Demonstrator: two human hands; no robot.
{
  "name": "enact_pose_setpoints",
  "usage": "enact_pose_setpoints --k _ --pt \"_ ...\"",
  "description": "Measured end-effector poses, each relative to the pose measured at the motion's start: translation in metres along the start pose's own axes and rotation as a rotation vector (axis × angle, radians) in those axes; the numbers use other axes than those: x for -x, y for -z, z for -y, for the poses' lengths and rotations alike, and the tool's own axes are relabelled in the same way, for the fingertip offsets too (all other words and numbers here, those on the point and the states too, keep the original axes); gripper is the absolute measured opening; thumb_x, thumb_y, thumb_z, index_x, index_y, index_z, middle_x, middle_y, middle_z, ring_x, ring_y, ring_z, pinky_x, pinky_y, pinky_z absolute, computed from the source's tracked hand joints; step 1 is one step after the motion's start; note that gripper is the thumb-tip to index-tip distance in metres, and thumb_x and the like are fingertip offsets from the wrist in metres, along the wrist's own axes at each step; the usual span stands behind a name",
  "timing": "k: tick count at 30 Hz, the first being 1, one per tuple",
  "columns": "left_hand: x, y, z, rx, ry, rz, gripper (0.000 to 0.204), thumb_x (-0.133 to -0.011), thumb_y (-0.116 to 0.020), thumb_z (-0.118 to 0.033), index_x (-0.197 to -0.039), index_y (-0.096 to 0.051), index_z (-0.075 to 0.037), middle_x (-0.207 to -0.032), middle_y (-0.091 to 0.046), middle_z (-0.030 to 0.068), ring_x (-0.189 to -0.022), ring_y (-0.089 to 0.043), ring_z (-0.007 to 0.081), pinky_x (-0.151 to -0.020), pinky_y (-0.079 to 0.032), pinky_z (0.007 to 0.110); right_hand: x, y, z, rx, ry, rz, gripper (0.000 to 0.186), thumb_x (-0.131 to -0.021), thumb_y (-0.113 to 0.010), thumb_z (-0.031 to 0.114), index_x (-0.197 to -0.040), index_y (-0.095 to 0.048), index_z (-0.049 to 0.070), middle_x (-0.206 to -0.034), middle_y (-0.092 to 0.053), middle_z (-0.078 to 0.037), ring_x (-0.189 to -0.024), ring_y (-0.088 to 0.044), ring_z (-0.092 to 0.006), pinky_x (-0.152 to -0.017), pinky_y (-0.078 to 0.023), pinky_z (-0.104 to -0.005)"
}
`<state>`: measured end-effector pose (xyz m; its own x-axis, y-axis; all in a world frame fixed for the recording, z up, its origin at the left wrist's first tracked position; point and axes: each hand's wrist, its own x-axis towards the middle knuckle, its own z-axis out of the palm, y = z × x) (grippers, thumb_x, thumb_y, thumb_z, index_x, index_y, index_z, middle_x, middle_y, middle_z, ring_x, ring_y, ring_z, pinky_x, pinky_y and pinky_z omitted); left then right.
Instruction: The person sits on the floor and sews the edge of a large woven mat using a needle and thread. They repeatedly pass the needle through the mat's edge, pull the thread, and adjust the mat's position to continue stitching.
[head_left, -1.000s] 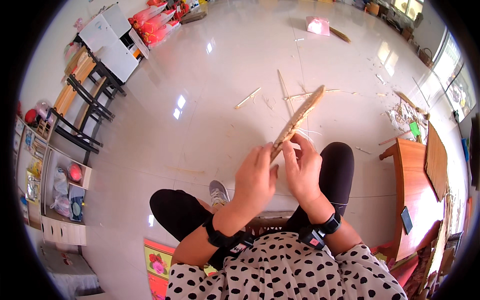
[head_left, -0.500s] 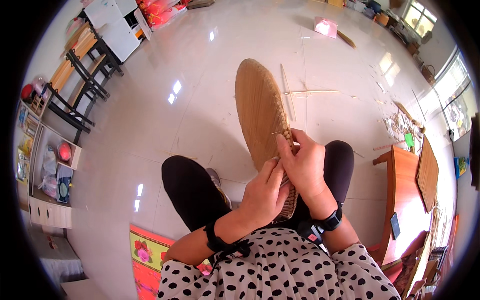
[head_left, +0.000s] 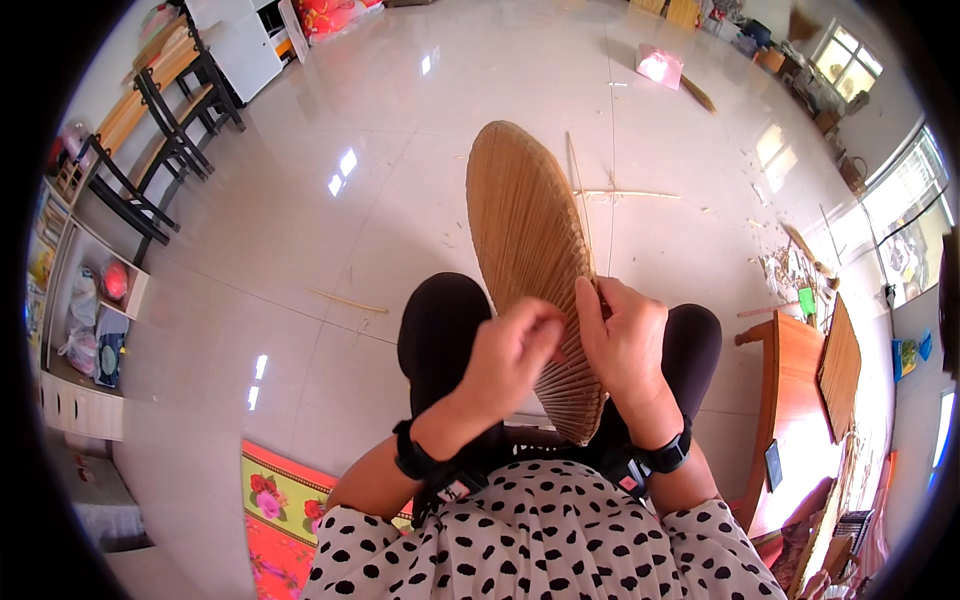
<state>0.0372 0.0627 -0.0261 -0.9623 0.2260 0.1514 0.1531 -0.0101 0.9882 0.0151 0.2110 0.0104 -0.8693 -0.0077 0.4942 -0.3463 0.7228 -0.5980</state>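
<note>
A flat oval fan of thin bamboo strips [head_left: 520, 240] stands up over my knees, its broad face turned toward me. My right hand [head_left: 625, 335] grips its right edge near the lower part, thumb on the face. Just left of that, my left hand [head_left: 515, 350] pinches the strips, fingers curled against the fan's face. The narrow lower end of the fan [head_left: 580, 410] reaches down between my wrists. I am seated, and both wrists wear black bands.
Loose bamboo strips [head_left: 345, 300] lie on the shiny tiled floor. A wooden bench [head_left: 790, 400] stands at my right, black-framed chairs [head_left: 165, 120] at the far left, a shelf with bags [head_left: 85, 320] at left. A red flowered mat [head_left: 275, 510] lies below left.
The fan has turned from edge-on to face-on and now stands more upright. Both hands have shifted down toward its lower part and stay on it.
</note>
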Motion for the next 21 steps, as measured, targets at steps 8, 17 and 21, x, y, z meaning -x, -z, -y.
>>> enact_pose_setpoints --k 8,17,21 --pt "-0.038 0.044 -0.002 0.623 0.503 0.369 0.027 -0.098 -0.051 -0.023 -0.081 -0.055 -0.004 -0.063 -0.052 0.0031 -0.049 -0.044 0.0103 -0.043 -0.033 0.023 0.016 -0.009 0.014 0.012 0.108 0.06 0.023 -0.087 -0.065 0.014 -0.07 -0.055 0.001 -0.061 -0.057 -0.017 -0.052 -0.056 -0.0368 -0.049 -0.045 -0.0409" --pt "-0.019 0.045 -0.003 0.871 0.646 0.407 0.025 -0.097 -0.054 -0.021 -0.077 -0.052 -0.007 -0.067 -0.043 -0.0034 -0.054 -0.036 0.0047 -0.044 -0.027 0.019 0.025 -0.008 0.02 0.028 0.131 0.082 0.023 -0.087 -0.066 0.013 -0.072 -0.053 0.002 -0.058 -0.052 -0.015 -0.049 -0.054 -0.0353 -0.046 -0.043 -0.0416" --pt "-0.013 0.04 0.004 0.943 0.652 0.38 0.026 -0.098 -0.054 -0.023 -0.076 -0.049 -0.009 -0.067 -0.041 -0.006 -0.051 -0.031 0.0026 -0.043 -0.027 0.018 0.029 -0.006 0.02 0.04 0.136 0.102 0.024 -0.087 -0.066 0.013 -0.072 -0.052 0.002 -0.057 -0.051 -0.014 -0.048 -0.053 -0.035 -0.045 -0.043 -0.0411"
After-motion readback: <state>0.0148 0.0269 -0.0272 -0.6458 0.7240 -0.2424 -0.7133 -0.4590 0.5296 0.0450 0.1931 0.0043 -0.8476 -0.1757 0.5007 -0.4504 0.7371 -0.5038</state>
